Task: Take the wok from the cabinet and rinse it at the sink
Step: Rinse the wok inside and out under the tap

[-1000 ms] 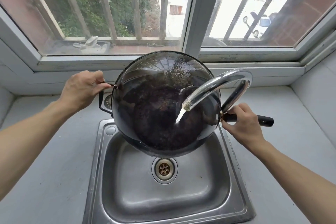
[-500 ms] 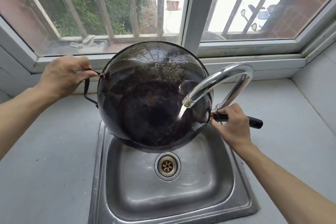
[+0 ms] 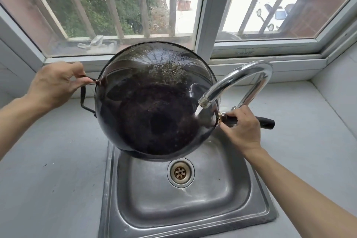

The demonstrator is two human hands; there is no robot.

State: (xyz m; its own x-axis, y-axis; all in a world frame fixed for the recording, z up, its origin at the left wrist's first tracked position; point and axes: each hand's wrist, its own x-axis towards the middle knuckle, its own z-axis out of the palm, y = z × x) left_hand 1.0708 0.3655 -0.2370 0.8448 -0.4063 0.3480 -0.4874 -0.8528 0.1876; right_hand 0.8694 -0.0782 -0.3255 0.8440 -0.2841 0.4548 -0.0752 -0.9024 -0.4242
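The wok (image 3: 154, 106) is glossy black, mottled dark brown inside, with a black handle (image 3: 267, 122) at three o'clock. The tap (image 3: 239, 79) is shiny chrome, the sink (image 3: 193, 208) dull steel grey with a brassy drain (image 3: 180, 172). The tabletop (image 3: 48, 179) is pale grey, the window frame (image 3: 204, 15) white.

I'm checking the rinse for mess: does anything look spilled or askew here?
Nothing spilled. The wok is tilted steeply over the sink, held by both hands, but water from the faucet lands inside it.
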